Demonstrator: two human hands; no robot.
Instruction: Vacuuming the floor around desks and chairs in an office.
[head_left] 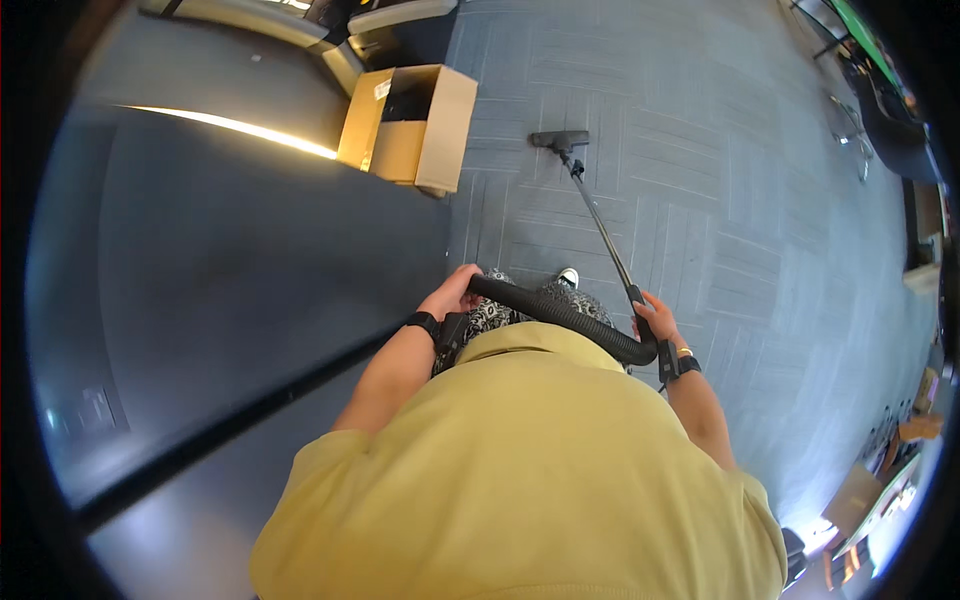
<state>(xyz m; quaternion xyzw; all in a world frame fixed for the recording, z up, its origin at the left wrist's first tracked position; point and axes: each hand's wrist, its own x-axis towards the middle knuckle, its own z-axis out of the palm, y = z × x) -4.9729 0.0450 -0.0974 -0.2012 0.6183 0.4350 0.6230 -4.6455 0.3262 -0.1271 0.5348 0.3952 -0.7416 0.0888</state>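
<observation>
My right hand [657, 318] is closed round the black handle at the top of a vacuum cleaner wand [607, 236]. The thin metal tube slants forward and left to a dark floor head [560, 139], which rests on the grey carpet. From the handle a black ribbed hose [560, 312] curves across in front of my body to the left. My left hand [455, 292] grips that hose near its visible left end; its fingers are partly hidden. Where the hose leads beyond there is out of sight.
An open cardboard box [447, 128] with dark contents stands ahead on the left. A dark panel [270, 240] fills the left side close to my left arm. Patterned grey carpet [680, 150] spreads ahead and right. Chairs [880, 110] and tables line the far right edge.
</observation>
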